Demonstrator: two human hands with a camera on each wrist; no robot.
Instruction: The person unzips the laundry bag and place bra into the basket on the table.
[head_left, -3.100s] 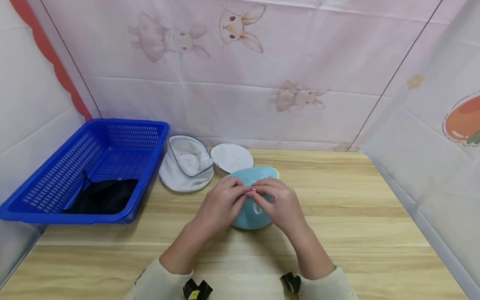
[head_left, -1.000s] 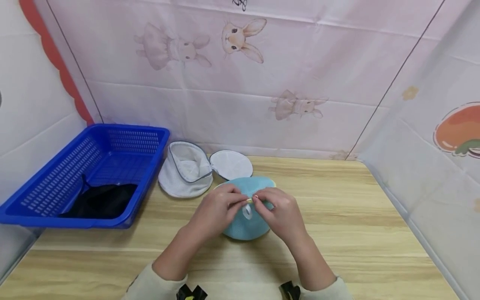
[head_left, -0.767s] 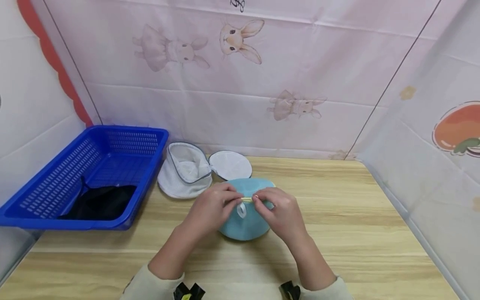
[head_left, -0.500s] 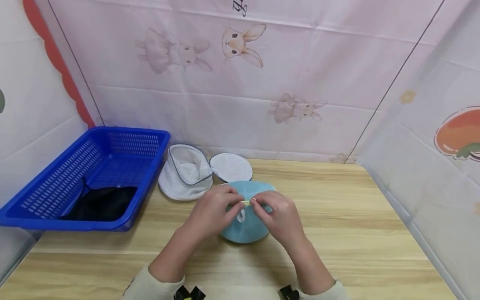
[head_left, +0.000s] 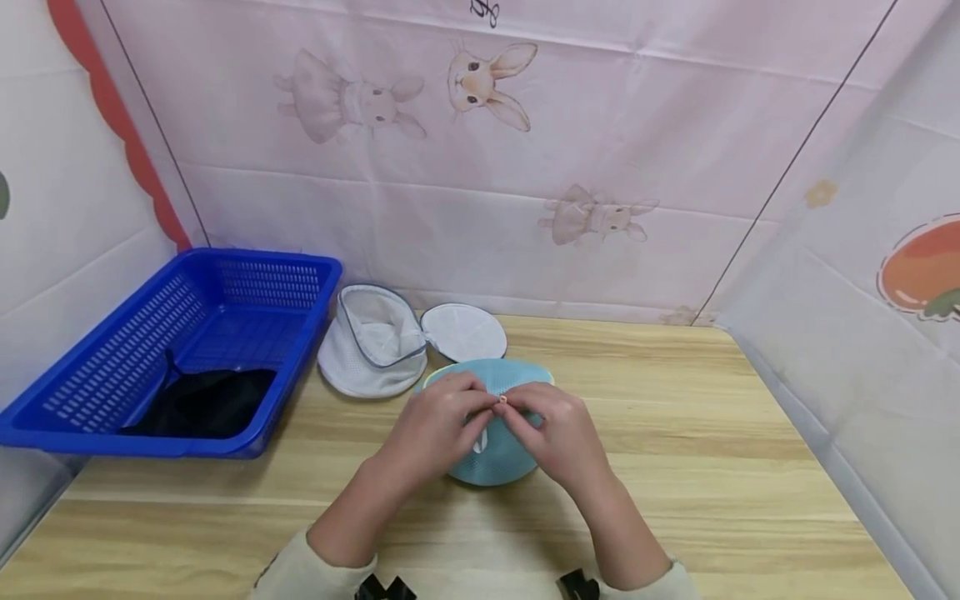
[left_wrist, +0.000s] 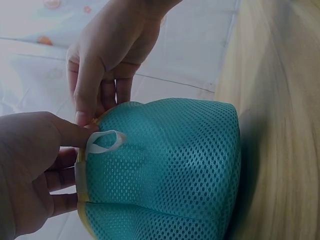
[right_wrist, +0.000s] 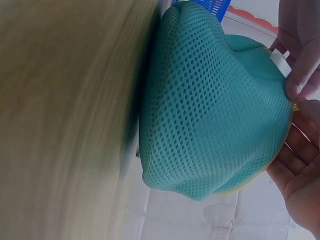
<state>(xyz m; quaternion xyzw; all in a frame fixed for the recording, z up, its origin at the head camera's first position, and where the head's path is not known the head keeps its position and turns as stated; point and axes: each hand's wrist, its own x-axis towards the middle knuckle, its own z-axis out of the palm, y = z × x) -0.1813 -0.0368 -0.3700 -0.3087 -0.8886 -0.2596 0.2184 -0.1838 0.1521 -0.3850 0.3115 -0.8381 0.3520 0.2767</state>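
A teal mesh laundry bag (head_left: 495,462) with a yellow-trimmed rim stands on the table in front of me. My left hand (head_left: 435,425) pinches its rim from the left, close to a white fabric loop (left_wrist: 107,141). From the right, my right hand (head_left: 558,429) pinches the same rim between thumb and forefinger, the fingertips of both hands meeting. A small light piece, apparently a zipper pull (right_wrist: 295,106), shows at the right fingertips. In the left wrist view the left hand's other fingers are behind the rim. Fingers cover part of the zipper.
At the left stands a blue plastic basket (head_left: 300,350) with a black cloth item (head_left: 206,404) inside. Behind the teal bag sits a white mesh bag (head_left: 371,375), its round lid (head_left: 465,332) folded back against the wall. Printed fabric walls border the wooden table (head_left: 712,467).
Half a second ago a stretch of yellow rim showed between the hands. Since then my left hand has moved right along it to meet the right hand, which has hardly moved.
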